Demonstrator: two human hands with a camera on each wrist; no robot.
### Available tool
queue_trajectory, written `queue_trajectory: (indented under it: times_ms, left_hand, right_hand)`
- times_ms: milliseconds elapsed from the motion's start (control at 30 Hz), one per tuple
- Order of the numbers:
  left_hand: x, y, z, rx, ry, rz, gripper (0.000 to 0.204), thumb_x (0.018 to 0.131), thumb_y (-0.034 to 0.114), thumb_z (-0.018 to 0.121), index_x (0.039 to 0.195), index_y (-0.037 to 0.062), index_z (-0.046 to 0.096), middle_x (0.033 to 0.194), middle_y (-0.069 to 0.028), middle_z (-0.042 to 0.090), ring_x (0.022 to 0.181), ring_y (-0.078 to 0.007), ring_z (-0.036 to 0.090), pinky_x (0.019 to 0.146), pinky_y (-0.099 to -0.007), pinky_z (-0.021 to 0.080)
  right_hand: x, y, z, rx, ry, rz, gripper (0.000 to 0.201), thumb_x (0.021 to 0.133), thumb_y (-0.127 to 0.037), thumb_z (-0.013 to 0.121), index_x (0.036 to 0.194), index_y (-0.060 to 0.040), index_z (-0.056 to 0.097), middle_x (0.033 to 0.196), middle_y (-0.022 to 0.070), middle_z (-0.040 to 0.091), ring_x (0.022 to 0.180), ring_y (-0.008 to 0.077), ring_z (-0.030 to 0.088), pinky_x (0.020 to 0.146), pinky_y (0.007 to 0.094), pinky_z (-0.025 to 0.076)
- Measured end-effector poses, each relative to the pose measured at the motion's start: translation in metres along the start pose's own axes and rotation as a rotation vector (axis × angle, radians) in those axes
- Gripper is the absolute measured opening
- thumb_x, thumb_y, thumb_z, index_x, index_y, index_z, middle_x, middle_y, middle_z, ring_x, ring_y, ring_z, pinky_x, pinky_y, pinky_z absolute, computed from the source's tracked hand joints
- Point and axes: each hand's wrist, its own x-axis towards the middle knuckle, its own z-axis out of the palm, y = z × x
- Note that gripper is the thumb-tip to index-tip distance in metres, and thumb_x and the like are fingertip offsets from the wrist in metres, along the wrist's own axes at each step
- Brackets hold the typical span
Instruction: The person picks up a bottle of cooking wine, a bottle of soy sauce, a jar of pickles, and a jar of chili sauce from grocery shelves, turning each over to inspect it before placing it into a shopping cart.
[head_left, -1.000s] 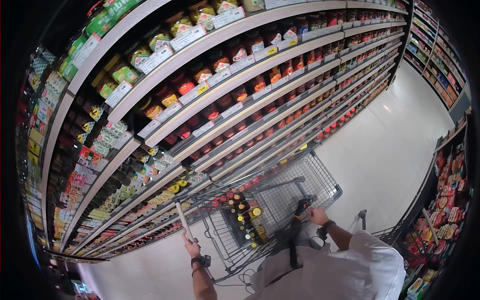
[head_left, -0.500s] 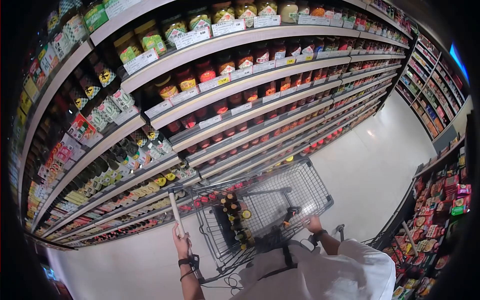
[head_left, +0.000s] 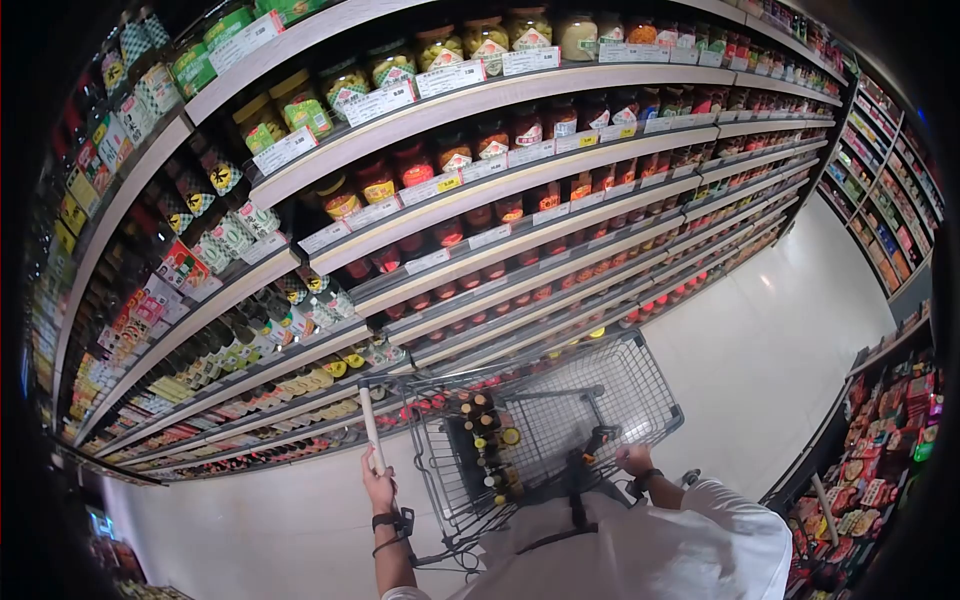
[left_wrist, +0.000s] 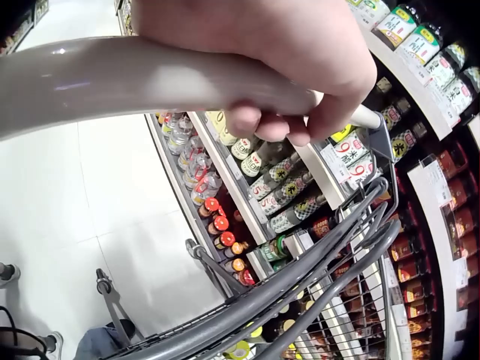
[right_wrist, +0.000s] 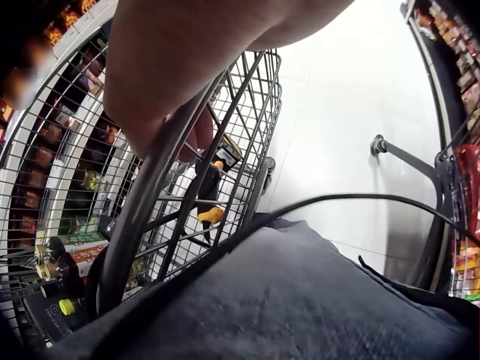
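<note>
My left hand (head_left: 379,484) grips the pale handle bar (head_left: 371,425) of a metal shopping cart (head_left: 655,385); in the left wrist view the fingers of that hand (left_wrist: 262,45) curl round the thick grey bar (left_wrist: 150,79). My right hand (head_left: 634,460) is at the cart's near side rim. The right wrist view shows this hand (right_wrist: 187,75) with its fingers curled over the dark rim rail (right_wrist: 142,202). Inside the cart, several dark bottles (head_left: 482,420) with yellow or gold caps stand together, and a black and orange object (right_wrist: 210,195) lies against the wire side.
Long shelves (head_left: 500,165) of jars and bottles run along the left and ahead. Pale floor (head_left: 790,310) stretches beyond the cart. Racks of packaged goods (head_left: 880,450) stand at the right, with a grey metal leg (right_wrist: 412,161) beside them.
The head view has swung about, so shelves and cart sit shifted in the picture. Both hands remain on the cart.
</note>
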Motion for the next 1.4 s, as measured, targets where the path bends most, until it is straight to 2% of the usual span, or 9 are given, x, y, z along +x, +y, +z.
queue_trajectory:
  times_ms: [100,167,233,267,400,533,1167,1267,1400]
  left_hand:
    - [-0.004,-0.006,0.007,0.049,0.04,0.01,0.072,0.08,-0.012,0.051,0.141,0.0246,0.043,0.07,-0.0031,0.053,0.043,-0.0092,0.044,0.037,-0.0256,0.035]
    - [-0.006,-0.001,0.016,0.062,0.05,0.001,0.072,0.08,-0.012,0.051,0.141,0.025,0.044,0.07,-0.0027,0.053,0.044,-0.0093,0.045,0.038,-0.0258,0.035]
    - [-0.002,-0.008,0.022,0.051,0.054,0.008,0.073,0.079,-0.012,0.05,0.141,0.0257,0.043,0.07,-0.0024,0.053,0.045,-0.0092,0.044,0.039,-0.0256,0.035]
    - [-0.005,-0.005,0.025,0.05,0.054,0.002,0.073,0.079,-0.011,0.05,0.141,0.0258,0.043,0.07,-0.0024,0.053,0.045,-0.0092,0.044,0.039,-0.0256,0.035]
    - [-0.007,-0.009,0.035,0.018,0.043,0.005,0.074,0.079,-0.012,0.049,0.142,0.0256,0.042,0.069,-0.0025,0.051,0.045,-0.0092,0.044,0.038,-0.0253,0.034]
    - [-0.015,-0.004,0.046,0.012,0.045,0.013,0.075,0.08,-0.013,0.048,0.144,0.0251,0.04,0.069,-0.0025,0.051,0.044,-0.0093,0.043,0.038,-0.0253,0.034]
    - [-0.013,-0.012,0.059,0.051,0.053,0.041,0.077,0.078,-0.014,0.051,0.144,0.0239,0.039,0.071,-0.0041,0.053,0.045,-0.0111,0.046,0.039,-0.0268,0.037]
    - [-0.012,-0.014,0.058,0.036,0.051,0.036,0.077,0.078,-0.014,0.05,0.144,0.0234,0.039,0.072,-0.0044,0.053,0.045,-0.0112,0.046,0.038,-0.0272,0.037]
    - [-0.011,-0.014,0.058,0.058,0.052,0.051,0.077,0.078,-0.014,0.049,0.144,0.0229,0.038,0.071,-0.0045,0.053,0.045,-0.0116,0.046,0.038,-0.0275,0.037]
  right_hand:
    - [0.013,0.002,-0.01,0.064,-0.014,0.014,0.007,0.066,-0.025,0.07,0.073,-0.026,0.07,0.071,-0.0105,0.067,0.074,0.0137,0.062,0.086,0.0402,0.029]
    - [0.021,0.001,-0.02,-0.079,0.066,-0.154,0.007,0.073,-0.023,0.067,0.074,-0.0186,0.072,0.066,-0.0009,0.069,0.061,0.0223,0.068,0.065,0.0339,0.053]
    - [0.029,0.0,-0.029,-0.159,0.003,-0.126,0.009,0.073,-0.025,0.068,0.079,-0.02,0.073,0.069,-0.0019,0.07,0.063,0.0212,0.068,0.063,0.0339,0.052]
    - [0.033,-0.004,-0.038,-0.043,-0.171,0.098,0.011,0.068,-0.028,0.073,0.078,-0.0247,0.07,0.077,-0.0072,0.068,0.084,0.0162,0.064,0.093,0.043,0.03]
    - [0.044,0.0,-0.044,-0.17,-0.135,0.035,0.017,0.066,-0.027,0.076,0.082,-0.0236,0.071,0.078,-0.0044,0.071,0.083,0.0225,0.067,0.093,0.0474,0.034]
    - [0.052,0.003,-0.046,-0.211,-0.106,0.077,0.013,0.067,-0.025,0.074,0.08,-0.0244,0.071,0.077,-0.005,0.071,0.08,0.0193,0.067,0.092,0.0463,0.032]
    - [0.067,-0.006,-0.069,-0.304,-0.145,0.162,0.015,0.069,-0.024,0.069,0.083,-0.0291,0.071,0.078,0.0023,0.071,0.086,0.0246,0.068,0.097,0.0476,0.031]
    - [0.066,-0.008,-0.068,-0.329,-0.152,0.181,0.01,0.07,-0.031,0.072,0.08,-0.0296,0.071,0.08,0.0005,0.072,0.086,0.0207,0.068,0.099,0.0432,0.027]
    - [0.064,-0.014,-0.071,-0.378,-0.164,0.174,0.011,0.076,-0.031,0.064,0.082,-0.0287,0.073,0.08,0.0069,0.072,0.086,0.0274,0.068,0.1,0.05,0.029]
